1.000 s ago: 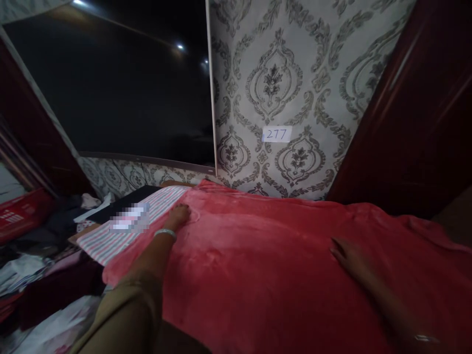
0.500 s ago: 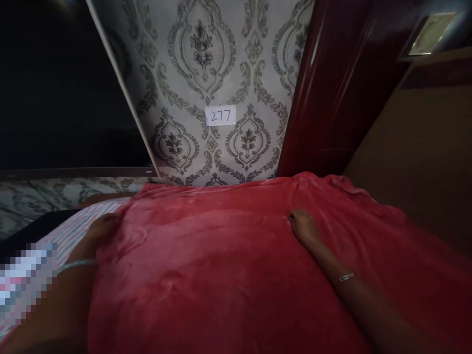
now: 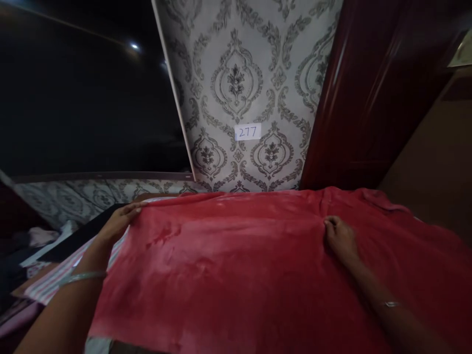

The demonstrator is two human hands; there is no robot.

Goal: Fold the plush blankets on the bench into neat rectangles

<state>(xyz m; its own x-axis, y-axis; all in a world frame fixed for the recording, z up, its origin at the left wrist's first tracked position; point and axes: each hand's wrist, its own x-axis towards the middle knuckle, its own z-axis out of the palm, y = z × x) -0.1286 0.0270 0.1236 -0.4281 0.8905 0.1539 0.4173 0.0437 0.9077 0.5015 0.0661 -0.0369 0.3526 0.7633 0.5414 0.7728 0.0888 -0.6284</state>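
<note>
A large red plush blanket point(image 3: 228, 275) lies spread in front of me, with soft wrinkles at its left and folds on the right. My left hand point(image 3: 120, 221) pinches its far left corner, fingers closed on the edge. Toward the right, my right hand point(image 3: 341, 238) is closed with thumb and fingers gripping a bit of the blanket, pulling a crease across it. Under the left part of the blanket shows a striped cloth point(image 3: 47, 287).
Behind the blanket is a patterned wall with a paper label point(image 3: 248, 131) marked 277. A large dark screen point(image 3: 92, 98) hangs at left; a dark red door frame point(image 3: 342, 98) stands at right. Clothes point(image 3: 42, 236) are piled at far left.
My left hand has moved up to the blanket's far left corner. The blanket's near left edge has lifted, baring a brown surface beneath. The view has shifted left.
</note>
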